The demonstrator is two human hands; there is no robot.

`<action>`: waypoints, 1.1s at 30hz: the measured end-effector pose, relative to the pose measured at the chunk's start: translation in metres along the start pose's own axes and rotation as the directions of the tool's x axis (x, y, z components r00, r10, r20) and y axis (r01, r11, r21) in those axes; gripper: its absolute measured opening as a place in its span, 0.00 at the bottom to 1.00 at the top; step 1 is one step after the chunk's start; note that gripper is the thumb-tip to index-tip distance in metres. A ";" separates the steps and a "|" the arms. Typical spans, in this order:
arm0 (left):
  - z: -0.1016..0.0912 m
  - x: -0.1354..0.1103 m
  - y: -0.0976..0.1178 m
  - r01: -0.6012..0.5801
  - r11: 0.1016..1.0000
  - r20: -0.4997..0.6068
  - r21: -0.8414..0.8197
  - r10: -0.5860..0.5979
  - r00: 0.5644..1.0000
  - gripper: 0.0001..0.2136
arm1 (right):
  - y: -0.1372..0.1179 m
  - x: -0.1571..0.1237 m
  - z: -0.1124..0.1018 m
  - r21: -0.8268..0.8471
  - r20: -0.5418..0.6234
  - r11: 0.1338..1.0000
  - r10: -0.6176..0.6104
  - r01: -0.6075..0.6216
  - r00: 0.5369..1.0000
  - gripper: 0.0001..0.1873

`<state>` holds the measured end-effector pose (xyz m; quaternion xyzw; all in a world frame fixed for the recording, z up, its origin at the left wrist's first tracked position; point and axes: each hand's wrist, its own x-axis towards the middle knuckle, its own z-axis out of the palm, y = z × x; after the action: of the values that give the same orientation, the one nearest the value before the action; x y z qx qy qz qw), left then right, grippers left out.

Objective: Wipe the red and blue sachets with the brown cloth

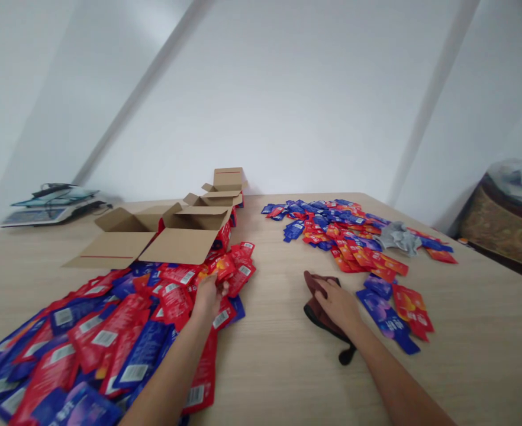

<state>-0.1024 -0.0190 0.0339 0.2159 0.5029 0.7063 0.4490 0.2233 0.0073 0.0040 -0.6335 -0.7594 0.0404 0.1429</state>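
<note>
My left hand (pixel 210 294) is at the right side of a spread heap of red and blue packets (pixel 123 319). Its fingers are closed on a red packet (pixel 221 267) with orange print. On the table to the right, my right hand (pixel 338 300) grips a small brown fabric pouch (pixel 313 283) with black trim. A short black cord with a round end (pixel 346 356) sticks out of it towards me. Part of the pouch is hidden under my fingers. Close by on the right lie blue flat card sleeves (pixel 387 313) and red-orange ones (pixel 414 309).
Open cardboard boxes (pixel 181 245) stand in a row behind the packets, flaps spread. More red and blue sleeves (pixel 332 222) are scattered at the back right, near a crumpled grey cloth (pixel 398 238). A flat scale-like device (pixel 54 210) sits far left. A patterned chair (pixel 500 222) stands right.
</note>
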 end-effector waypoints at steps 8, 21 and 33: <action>-0.046 0.012 0.036 -0.130 0.989 -0.099 0.073 0.137 0.986 0.05 | 0.004 0.001 0.005 -0.032 0.031 0.999 -0.010 0.011 0.999 0.22; -0.143 0.049 0.110 -0.186 0.142 0.053 0.972 0.642 0.765 0.17 | 0.003 0.001 0.006 -0.030 0.028 0.999 -0.019 0.020 0.999 0.21; -0.084 0.019 0.035 -0.349 -0.426 0.547 0.835 0.573 0.610 0.21 | -0.004 -0.004 -0.006 0.011 -0.003 0.999 -0.030 0.030 1.000 0.21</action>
<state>-0.1902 -0.0494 0.0288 0.6034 0.7189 0.2222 -0.2641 0.2214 0.0020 0.0104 -0.6211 -0.7685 0.0415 0.1483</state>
